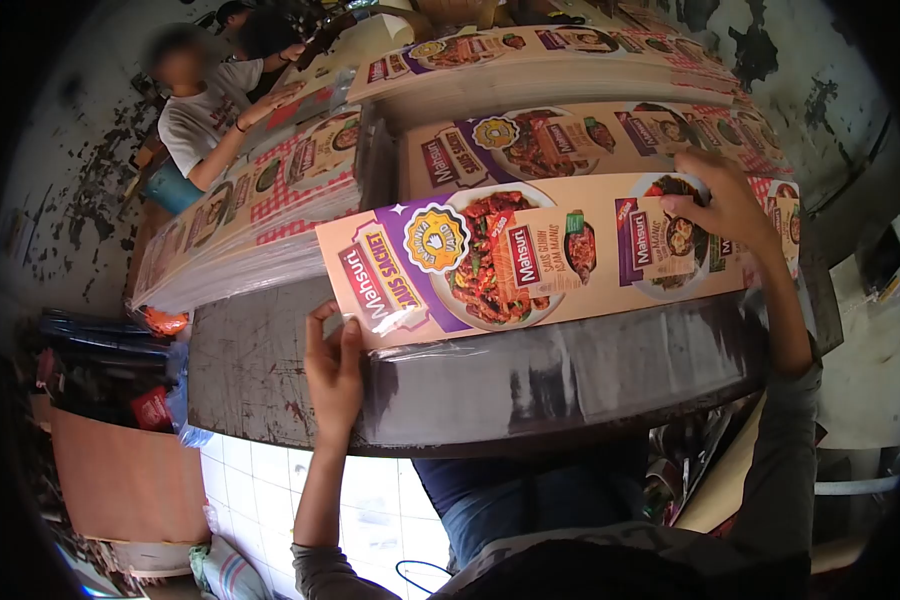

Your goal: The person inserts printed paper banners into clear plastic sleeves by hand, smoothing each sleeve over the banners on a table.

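A long printed sheet [590, 300] with food pictures and "Mahsuri" lettering lies slanted before me, above the near part of the table. At its lower left corner, my left hand [332, 375] is closed, the edge between thumb and fingers. My right hand [715, 205] grips the upper edge toward the right end, thumb on the printed face and fingers over the edge. Beneath the sheet's near side is a glossy, clear plastic film [570, 370]. Just beyond lies a stack of matching sheets [435, 185], partly covered by the held one.
Tall stacks of the same prints stand at the back [570, 75] and left [270, 225]. The dark, scratched table [250, 360] has a curved-looking near edge. A co-worker [195, 115] reaches over the table at the far left, with another person behind. A brown panel [120, 480] stands lower left.
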Demonstrator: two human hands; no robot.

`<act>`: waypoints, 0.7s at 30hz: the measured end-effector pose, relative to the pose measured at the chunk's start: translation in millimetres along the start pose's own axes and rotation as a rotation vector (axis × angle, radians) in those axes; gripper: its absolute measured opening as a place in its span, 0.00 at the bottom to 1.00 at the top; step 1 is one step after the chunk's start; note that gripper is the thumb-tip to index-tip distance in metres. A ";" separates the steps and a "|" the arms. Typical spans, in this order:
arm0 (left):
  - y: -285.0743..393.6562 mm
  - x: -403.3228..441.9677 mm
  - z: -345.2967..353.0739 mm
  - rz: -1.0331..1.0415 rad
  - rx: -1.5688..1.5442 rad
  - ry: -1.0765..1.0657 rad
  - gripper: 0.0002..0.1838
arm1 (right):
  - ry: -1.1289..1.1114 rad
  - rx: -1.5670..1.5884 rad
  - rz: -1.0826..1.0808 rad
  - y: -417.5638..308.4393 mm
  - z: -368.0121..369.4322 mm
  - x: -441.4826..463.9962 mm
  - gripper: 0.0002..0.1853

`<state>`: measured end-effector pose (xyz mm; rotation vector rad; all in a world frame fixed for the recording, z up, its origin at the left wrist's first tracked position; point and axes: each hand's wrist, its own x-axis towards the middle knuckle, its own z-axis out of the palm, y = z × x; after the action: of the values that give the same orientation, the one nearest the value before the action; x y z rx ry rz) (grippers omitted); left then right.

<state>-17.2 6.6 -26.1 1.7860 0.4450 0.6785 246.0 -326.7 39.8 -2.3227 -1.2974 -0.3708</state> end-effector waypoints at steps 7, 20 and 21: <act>14.5 -22.6 -5.3 0.050 0.418 -0.052 0.13 | -0.047 -0.035 -0.032 -7.5 -3.5 -12.6 0.19; 32.2 -22.6 7.6 0.392 0.879 -0.235 0.32 | -0.290 -0.088 0.250 -27.2 7.6 -48.8 0.24; 35.1 -16.4 10.3 0.394 0.880 -0.226 0.32 | -0.223 -0.034 0.259 -33.9 2.8 -50.4 0.25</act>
<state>-24.3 -21.8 1.4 2.8005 0.2434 0.5686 190.9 -346.7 23.9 -2.5790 -1.0714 -0.0514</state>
